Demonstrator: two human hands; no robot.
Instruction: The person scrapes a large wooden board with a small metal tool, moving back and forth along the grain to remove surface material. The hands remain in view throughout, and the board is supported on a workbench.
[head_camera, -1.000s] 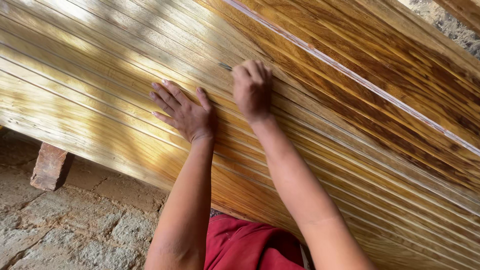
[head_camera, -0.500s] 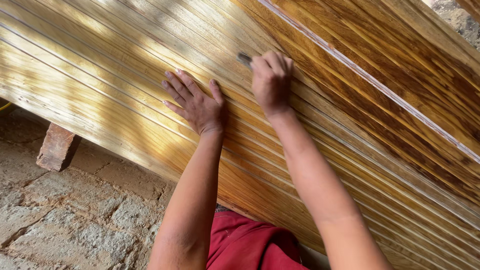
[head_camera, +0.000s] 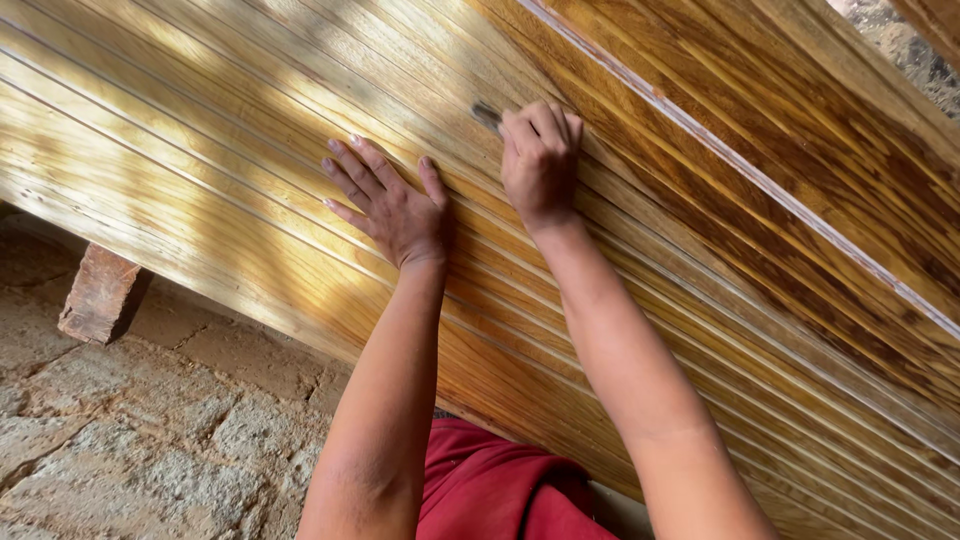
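A wide grooved wood panel (head_camera: 200, 180), golden and glossy in patches of sun, slopes across the view above a rough stone floor (head_camera: 120, 450); a brick (head_camera: 100, 292) props its lower edge. The left hand (head_camera: 395, 205) lies flat on the boards, fingers spread, holding nothing, just beside the right hand (head_camera: 540, 160). The right hand is curled tight around a small grey tool (head_camera: 487, 115), of which only the tip shows past the knuckles; what kind of tool it is cannot be told. The tip sits on or in one of the narrow grooves, up the slope from the flat palm. To do this well, I would judge that the strokes should follow the groove line, not cross it, with even pressure from the wrist. The flat palm should bear down close by to steady the panel, and the finished gloss beside the groove should be spared from scratches
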